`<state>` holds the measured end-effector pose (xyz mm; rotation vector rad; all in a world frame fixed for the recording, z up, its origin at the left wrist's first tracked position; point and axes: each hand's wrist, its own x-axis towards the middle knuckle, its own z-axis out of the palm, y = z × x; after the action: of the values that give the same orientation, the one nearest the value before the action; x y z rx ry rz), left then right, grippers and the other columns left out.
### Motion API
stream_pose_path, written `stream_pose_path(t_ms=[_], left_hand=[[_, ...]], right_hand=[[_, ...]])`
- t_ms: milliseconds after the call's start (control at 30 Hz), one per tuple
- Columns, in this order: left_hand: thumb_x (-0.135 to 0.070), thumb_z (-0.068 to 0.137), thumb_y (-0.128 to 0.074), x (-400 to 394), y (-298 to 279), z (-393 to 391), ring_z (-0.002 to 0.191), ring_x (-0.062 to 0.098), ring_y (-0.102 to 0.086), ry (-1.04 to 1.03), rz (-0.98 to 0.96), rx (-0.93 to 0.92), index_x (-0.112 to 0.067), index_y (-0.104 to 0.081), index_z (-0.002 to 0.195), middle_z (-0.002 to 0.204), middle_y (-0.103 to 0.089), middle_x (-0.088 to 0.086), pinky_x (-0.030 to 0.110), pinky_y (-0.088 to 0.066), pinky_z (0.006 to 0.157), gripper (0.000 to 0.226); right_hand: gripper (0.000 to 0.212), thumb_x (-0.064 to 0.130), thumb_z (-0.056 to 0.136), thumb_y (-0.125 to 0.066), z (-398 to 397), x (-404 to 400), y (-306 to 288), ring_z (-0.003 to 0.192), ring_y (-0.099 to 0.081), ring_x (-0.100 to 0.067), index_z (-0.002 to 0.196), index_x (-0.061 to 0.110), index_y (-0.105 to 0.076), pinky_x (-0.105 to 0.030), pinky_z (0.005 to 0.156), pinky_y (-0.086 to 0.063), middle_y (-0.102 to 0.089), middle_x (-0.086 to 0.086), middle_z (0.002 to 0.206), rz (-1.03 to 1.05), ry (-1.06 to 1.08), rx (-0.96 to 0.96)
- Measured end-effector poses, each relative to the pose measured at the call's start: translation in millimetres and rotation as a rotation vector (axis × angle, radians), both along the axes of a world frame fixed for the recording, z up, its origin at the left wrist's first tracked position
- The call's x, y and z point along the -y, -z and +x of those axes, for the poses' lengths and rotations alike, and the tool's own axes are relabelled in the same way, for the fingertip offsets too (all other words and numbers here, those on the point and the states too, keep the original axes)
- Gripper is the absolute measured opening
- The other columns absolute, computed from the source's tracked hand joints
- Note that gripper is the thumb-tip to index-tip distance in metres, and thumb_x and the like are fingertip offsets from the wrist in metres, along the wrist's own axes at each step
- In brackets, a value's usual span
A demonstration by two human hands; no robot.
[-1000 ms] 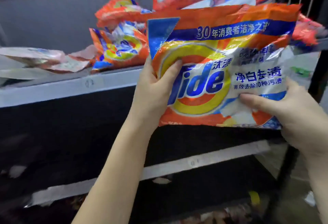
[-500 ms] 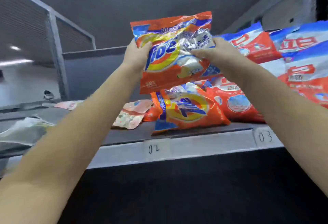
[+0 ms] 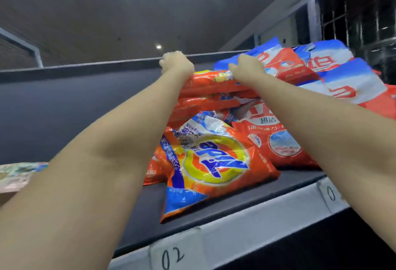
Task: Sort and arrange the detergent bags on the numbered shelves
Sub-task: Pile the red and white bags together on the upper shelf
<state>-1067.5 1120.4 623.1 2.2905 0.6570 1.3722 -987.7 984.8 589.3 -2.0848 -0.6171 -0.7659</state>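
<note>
An orange Tide bag lies flat on top of a stack of orange bags above the shelf section labelled 02. My left hand holds its left end and my right hand holds its right end; the fingers are hidden behind the knuckles. Another Tide bag leans face-up against the front of the stack. Red, white and blue bags are piled to the right, over the label beginning with 0.
The grey shelf lip runs diagonally across the lower view. A pale crumpled bag lies at the far left of the shelf. A dark back panel stands behind the shelf, and a barred window is at upper right.
Both hands carried the Tide bag from in front of me up and forward, then laid it flat on top of the orange stack. The camera tilted upward.
</note>
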Motion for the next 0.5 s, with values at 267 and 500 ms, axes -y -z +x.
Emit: stream_pose_path(t_ms=[267,500], left_hand=[[-0.013,0.090,-0.041,50,24,-32,0.116,0.027,-0.054,0.137,0.366,-0.130,-0.014,-0.066,0.106,0.114,-0.064,0.009,0.027,-0.041,0.085,0.030],[-0.023,0.090,-0.042,123,92,-78,0.107,0.028,-0.057,0.184,0.565,-0.157,-0.011,-0.066,0.109,0.113,-0.066,0.008,0.033,-0.041,0.081,0.032]], right_hand=[[0.036,0.021,0.094,-0.043,-17,33,22,0.119,-0.049,-0.029,0.127,0.009,-0.051,-0.033,0.092,-0.039,-0.057,-0.012,0.128,-0.032,-0.021,0.178],[0.034,0.019,0.091,-0.051,-57,100,81,0.116,-0.054,-0.029,0.122,0.007,-0.058,-0.035,0.097,-0.040,-0.061,-0.013,0.123,-0.151,-0.120,0.216]])
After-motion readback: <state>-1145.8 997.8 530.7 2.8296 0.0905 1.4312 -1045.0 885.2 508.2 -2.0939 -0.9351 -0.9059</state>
